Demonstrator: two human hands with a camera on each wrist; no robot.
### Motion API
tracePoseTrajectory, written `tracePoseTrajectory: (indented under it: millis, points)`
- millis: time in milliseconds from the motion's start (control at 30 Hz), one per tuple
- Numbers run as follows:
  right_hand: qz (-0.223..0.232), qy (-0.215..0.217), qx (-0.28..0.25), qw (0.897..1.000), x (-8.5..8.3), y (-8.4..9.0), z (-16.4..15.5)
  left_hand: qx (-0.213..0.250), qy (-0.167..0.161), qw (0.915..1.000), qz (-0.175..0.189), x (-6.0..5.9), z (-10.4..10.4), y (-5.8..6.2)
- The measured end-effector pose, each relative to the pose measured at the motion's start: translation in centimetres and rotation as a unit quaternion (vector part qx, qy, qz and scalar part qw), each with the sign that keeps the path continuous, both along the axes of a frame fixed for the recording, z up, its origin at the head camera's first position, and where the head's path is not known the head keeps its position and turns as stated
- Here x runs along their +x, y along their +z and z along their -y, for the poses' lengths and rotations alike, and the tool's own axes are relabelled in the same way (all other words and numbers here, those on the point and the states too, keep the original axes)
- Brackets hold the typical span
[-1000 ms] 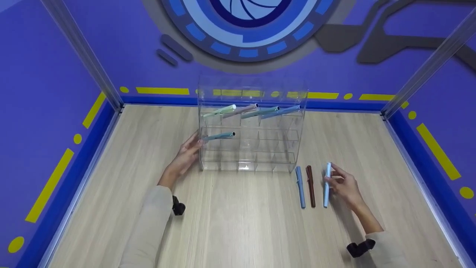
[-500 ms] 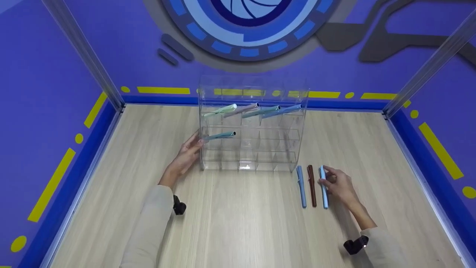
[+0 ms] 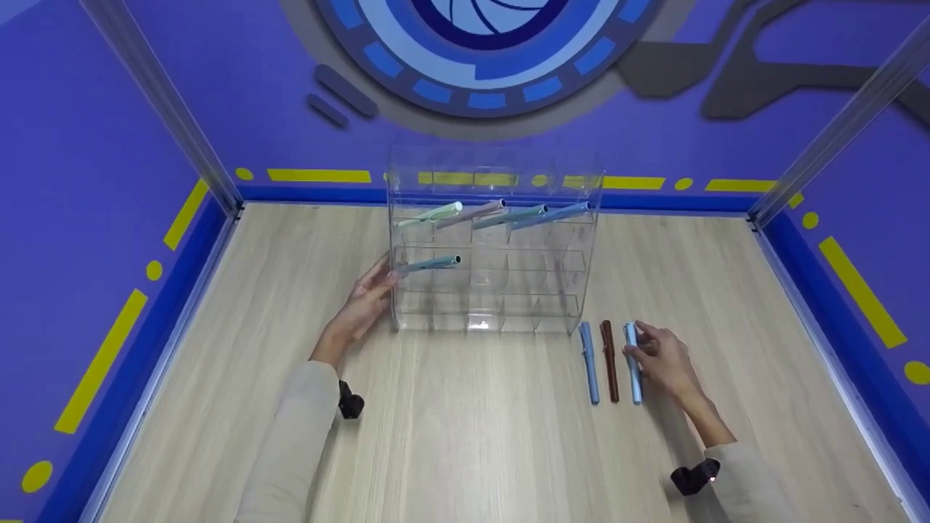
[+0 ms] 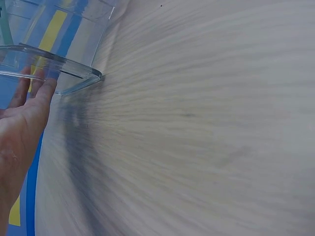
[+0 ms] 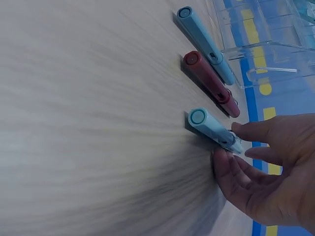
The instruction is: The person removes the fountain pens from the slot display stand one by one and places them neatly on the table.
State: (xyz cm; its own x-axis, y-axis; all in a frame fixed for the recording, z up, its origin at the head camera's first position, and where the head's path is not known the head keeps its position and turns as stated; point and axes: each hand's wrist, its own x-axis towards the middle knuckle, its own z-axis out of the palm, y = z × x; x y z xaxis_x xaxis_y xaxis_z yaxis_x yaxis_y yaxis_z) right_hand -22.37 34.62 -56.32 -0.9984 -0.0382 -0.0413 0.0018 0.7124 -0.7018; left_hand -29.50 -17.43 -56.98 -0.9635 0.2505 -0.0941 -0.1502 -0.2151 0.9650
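My left hand (image 3: pixel 365 301) rests against the left side of a clear acrylic pen rack (image 3: pixel 483 323); in the left wrist view its fingers (image 4: pixel 45 91) look straight beside the rack's clear edge. On the table to the right, my right hand (image 3: pixel 668 363) pinches a light blue pen (image 3: pixel 633 370) near its clip end, thumb on one side and fingers on the other. The pen lies along the tabletop. Beside it lie a dark red pen (image 3: pixel 610 363) and a blue pen (image 3: pixel 590 367), roughly parallel and apart.
The rack's upper row bears a pale green pen (image 3: pixel 436 213), a mauve pen (image 3: pixel 476 214), a teal pen (image 3: pixel 512 217) and a blue pen (image 3: pixel 556 216). Another teal pen (image 3: pixel 432 264) sits lower left. Blue-purple panels (image 3: pixel 276 123) wall in the wooden table (image 3: pixel 465 436).
My right hand has shifted slightly left with the light blue pen, bringing it closer to the dark red one. Since half a second ago, almost nothing differs. My left hand stays at the rack.
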Motion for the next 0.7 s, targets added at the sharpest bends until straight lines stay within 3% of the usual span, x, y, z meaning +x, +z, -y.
tracePoseTrajectory:
  millis: [367, 567, 700]
  points:
    - [-0.068, -0.013, -0.035, 0.997, 0.2, 0.8, -0.1, -0.009, 0.003, 0.9998, 0.016, -0.1, 0.0, 0.2]
    - [-0.140, -0.024, -0.050, 0.989, -0.9, 2.4, 1.4, -0.012, 0.009, 0.9998, 0.015, -0.1, 0.2, 0.2]
    - [-0.142, -0.013, -0.082, 0.986, -0.8, 3.7, 2.7, -0.013, 0.004, 0.9998, 0.016, -0.2, -0.1, 0.0]
